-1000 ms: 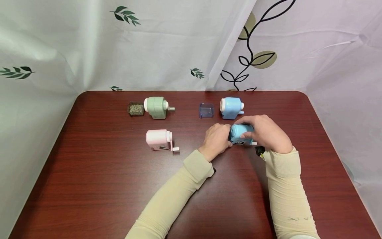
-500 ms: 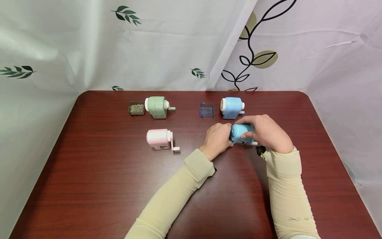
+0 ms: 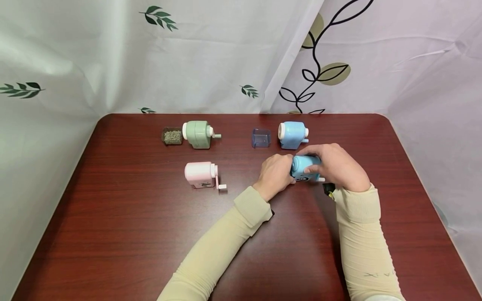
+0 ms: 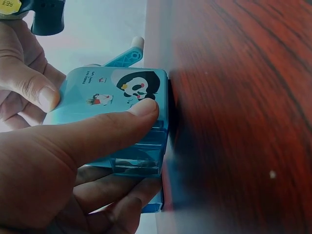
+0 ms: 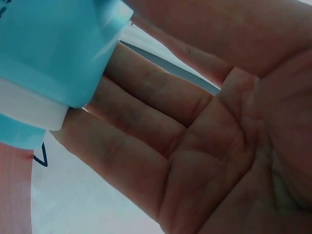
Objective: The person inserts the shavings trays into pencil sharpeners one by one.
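A bright blue crank pencil sharpener (image 3: 304, 165) with a panda picture stands on the table at right of centre. My right hand (image 3: 336, 166) grips its body from above, thumb on the near side and fingers on the far side. At the left end, my left hand (image 3: 274, 177) holds it low down. In the left wrist view, the left thumb lies across the panda side over a see-through blue drawer (image 4: 136, 158) at that end, with fingers behind. The white-tipped crank (image 4: 127, 56) is at the opposite end. In the right wrist view, right fingers (image 5: 139, 90) touch the blue body.
A light blue sharpener (image 3: 292, 136) stands just behind, beside a loose clear blue drawer (image 3: 261, 138). Left of these are a green sharpener (image 3: 198, 134), a drawer of shavings (image 3: 172, 136) and a pink sharpener (image 3: 200, 174). A patterned white curtain (image 3: 211, 54) hangs behind the table.
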Demonstrator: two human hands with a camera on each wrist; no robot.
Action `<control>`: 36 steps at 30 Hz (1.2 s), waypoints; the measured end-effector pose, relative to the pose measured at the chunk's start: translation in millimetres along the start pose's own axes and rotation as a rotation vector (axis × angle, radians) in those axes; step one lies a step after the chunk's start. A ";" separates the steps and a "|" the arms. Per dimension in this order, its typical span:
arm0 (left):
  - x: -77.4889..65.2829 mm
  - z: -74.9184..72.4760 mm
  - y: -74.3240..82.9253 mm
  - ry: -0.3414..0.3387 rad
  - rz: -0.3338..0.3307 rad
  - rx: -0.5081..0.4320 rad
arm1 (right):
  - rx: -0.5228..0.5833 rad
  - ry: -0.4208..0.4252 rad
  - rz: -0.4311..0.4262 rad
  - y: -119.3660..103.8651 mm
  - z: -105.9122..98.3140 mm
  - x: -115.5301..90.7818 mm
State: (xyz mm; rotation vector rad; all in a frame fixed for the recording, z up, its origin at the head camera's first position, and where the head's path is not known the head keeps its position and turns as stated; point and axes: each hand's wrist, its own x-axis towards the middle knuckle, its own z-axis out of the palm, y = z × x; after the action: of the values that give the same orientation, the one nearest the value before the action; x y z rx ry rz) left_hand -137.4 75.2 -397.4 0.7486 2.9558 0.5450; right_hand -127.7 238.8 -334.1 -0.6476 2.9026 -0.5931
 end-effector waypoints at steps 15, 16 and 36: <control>2.4 2.6 1.1 0.006 0.000 -0.006 | 0.002 -0.010 0.005 -0.6 -1.0 -0.7; 2.7 2.8 1.2 0.004 0.000 -0.009 | 0.003 -0.012 0.007 -0.5 -1.0 -0.7; 1.7 5.2 -1.6 -0.007 -0.012 -0.050 | -0.022 -0.017 0.003 -5.9 3.0 2.2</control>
State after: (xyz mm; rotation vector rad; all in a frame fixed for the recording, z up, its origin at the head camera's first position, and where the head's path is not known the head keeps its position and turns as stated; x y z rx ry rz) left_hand -138.9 76.4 -402.7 0.7256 2.9264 0.6108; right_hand -126.9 231.9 -334.5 -0.6474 2.8978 -0.5529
